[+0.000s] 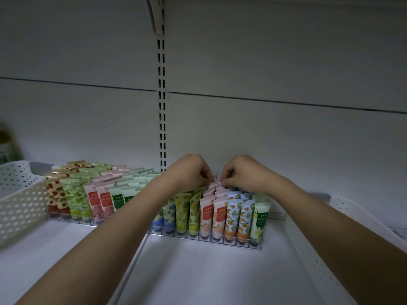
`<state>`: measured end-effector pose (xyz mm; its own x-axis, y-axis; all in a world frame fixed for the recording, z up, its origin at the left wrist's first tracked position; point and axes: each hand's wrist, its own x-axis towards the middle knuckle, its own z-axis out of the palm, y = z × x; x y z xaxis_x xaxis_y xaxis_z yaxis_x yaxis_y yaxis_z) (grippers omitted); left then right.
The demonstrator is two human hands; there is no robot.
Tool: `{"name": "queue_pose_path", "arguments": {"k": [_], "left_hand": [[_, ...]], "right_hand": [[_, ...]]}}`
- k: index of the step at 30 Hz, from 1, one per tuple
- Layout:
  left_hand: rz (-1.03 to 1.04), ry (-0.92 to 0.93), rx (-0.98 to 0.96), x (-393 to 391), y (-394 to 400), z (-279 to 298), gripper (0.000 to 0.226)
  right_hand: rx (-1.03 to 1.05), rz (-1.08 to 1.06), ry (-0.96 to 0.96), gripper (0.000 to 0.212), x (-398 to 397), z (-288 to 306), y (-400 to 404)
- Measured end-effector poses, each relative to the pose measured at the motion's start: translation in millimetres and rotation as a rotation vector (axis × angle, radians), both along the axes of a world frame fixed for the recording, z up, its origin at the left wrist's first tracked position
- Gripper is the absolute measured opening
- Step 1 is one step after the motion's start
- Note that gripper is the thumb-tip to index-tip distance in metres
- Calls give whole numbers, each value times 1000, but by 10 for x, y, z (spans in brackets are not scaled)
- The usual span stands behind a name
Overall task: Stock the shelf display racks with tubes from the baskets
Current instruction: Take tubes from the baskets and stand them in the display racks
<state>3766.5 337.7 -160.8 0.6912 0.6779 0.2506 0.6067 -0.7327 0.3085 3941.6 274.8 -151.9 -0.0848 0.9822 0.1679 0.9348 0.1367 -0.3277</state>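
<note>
Two clear display racks stand on the white shelf, a left rack (72,220) and a right rack (220,239). Both hold rows of upright patterned tubes. My left hand (189,172) and my right hand (242,172) reach over the right rack to its back. Their fingertips pinch the top edge of a pink tube (217,183) at the rear of the pink rows (212,216). Blue-flowered, yellow, orange-fruit and pale green tubes stand in the neighbouring rows. My left forearm hides part of the blue and green tubes.
A white perforated basket (19,208) stands at the left end of the shelf, and another white basket (326,256) at the right. A slotted metal upright (161,106) runs up the back wall. A green bottle (5,146) shows at the far left.
</note>
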Motion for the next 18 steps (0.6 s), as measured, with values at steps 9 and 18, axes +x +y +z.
{"name": "queue_pose_path", "arguments": {"k": [9,18], "left_hand": [[4,-106,-30,-98,-90,53,8],[-10,-84,-37,-161,-283,31,8]], "right_hand": [[38,11,56,7,4,64,-97],[1,85,106,5,-25,45,-241]]}}
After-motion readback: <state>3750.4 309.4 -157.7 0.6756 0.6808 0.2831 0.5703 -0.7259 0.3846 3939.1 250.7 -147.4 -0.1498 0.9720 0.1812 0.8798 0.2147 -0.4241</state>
